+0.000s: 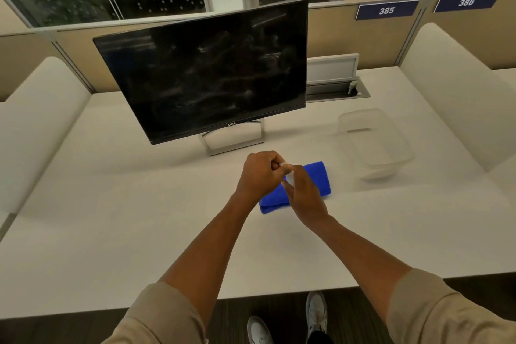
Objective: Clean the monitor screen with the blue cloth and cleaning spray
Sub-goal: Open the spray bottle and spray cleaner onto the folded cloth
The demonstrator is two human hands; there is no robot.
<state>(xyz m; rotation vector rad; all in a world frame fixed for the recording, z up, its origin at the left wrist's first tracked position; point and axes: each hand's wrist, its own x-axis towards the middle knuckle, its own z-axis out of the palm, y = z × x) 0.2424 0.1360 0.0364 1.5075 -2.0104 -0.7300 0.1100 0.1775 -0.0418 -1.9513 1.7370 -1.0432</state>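
Head view: smeared black flat monitor (206,70) stands on the white desk (111,204); folded soft blue cloth (318,179) lies before it. Right hand (305,195) grips a small, light clear spray bottle (289,174), left hand (259,173) pinching its cap; probably slippery, so hold the body.

head | 1 wide view | forward-down over desk (111,232) | hands near centre

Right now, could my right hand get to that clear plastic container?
Probably yes: bare desk lies between the right hand and the clear plastic container, but that hand holds a small spray bottle.
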